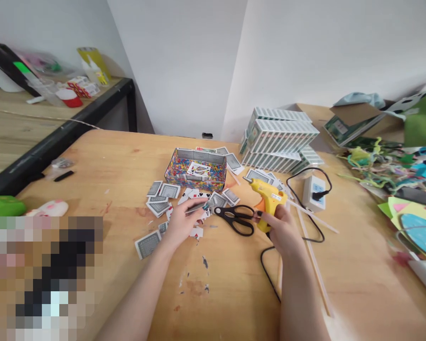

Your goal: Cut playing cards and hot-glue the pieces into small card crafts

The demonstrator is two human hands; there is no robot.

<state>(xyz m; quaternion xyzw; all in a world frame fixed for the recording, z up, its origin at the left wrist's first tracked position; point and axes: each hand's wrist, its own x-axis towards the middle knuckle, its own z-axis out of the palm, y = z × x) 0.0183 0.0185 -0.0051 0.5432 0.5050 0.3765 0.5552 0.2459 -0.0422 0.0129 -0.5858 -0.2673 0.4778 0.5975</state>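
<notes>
Across the left of the table point(102, 161), a spill of loose cards point(148, 244), mostly backs up and, by the look of it, not yet used. Just right of those, over to the left hand point(184, 220): pinched on what looks like a card point(197, 207), nearly edge-on, above more cards lying face up. Right behind, around the middle of the table, the box point(179, 179)! Gaily patterned outside, with grey card backs lining the far inner wall, so seemingly well begun there. On the floor inside, one face card, stuck or loose, impossible to tell, and plenty of bright print around it, so probably only part lined. Lying between the hands, scissors point(229, 219). Now to the glue gun point(268, 194), nozzle leftward, well apart from the pinched card, and firmly in the grip of the right hand point(280, 222). Behind, stacked cartons point(280, 137); further right, a socket point(314, 182) with a black plug in it, and long sticks point(317, 275), likely spare glue.
</notes>
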